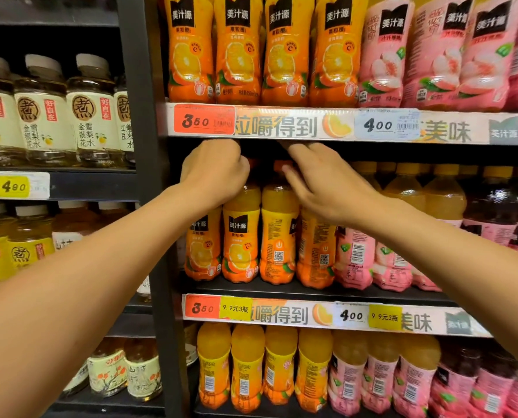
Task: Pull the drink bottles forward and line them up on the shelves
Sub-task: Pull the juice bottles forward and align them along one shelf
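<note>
Orange juice bottles (241,236) stand four abreast at the front left of the middle shelf (282,289), set back from its edge; the two on the left show their front labels, the two on the right show barcodes and QR codes. The left hand (214,170) is curled over the top of the leftmost bottle (202,245), fingers bent down around its neck and hiding the cap. The right hand (321,182) reaches in over the two right-hand orange bottles, fingers bent and spread, the thumb tip touching the orange cap (282,165) of the third bottle (279,236); whether the other fingers grip anything behind cannot be told. Just right of these stand pink peach bottles (354,257), three fronts partly visible behind the right forearm, with darker bottles (490,206) further right. The top shelf (282,125) carries four orange bottles (236,52) and at least three pink ones (384,55), flush with the price strip. The bottom shelf shows four orange bottles (247,366), three pink (380,375), then dark ones at the edge. Red tags reading 350 (203,121) and white tags reading 400 (378,125) mark the strips. In the neighbouring bay on the left, jars of pale tea (45,116) stand above a yellow 490 tag (12,186).
</note>
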A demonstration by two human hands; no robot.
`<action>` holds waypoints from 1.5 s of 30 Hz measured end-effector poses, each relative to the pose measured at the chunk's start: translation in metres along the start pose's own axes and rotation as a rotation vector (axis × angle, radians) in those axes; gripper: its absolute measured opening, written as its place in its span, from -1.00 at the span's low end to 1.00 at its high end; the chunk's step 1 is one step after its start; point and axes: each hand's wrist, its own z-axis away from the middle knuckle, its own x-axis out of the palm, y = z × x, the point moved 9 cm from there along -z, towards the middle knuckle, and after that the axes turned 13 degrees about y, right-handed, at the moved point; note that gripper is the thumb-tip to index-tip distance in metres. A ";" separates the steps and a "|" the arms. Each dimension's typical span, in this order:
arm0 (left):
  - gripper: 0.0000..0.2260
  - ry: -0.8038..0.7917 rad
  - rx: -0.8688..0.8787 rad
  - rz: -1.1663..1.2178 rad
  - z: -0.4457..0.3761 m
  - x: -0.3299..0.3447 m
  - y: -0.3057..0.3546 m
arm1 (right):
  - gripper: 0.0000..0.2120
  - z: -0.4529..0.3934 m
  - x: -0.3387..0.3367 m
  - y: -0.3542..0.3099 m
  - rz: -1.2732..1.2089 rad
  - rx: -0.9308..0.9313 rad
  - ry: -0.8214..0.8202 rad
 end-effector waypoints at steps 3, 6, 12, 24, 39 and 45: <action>-0.64 -0.014 0.002 0.032 -0.002 0.006 0.007 | -0.78 0.007 -0.003 0.033 0.060 0.091 -0.088; -0.61 0.009 0.075 -0.040 -0.003 0.008 0.022 | -0.67 0.012 -0.009 0.053 0.106 0.131 -0.151; -0.59 -0.049 0.213 -0.184 -0.003 0.024 0.054 | -0.69 0.014 -0.007 0.070 0.103 0.173 -0.265; -0.73 -0.233 0.196 -0.148 -0.007 0.054 0.062 | -0.62 0.009 -0.009 0.081 0.018 0.271 -0.302; -0.69 -0.461 0.056 0.096 -0.006 0.057 0.062 | -0.51 0.006 0.003 0.079 0.087 0.339 -0.383; -0.73 -0.392 0.030 0.059 -0.005 0.051 0.057 | -0.39 0.011 -0.003 0.075 0.055 0.283 -0.497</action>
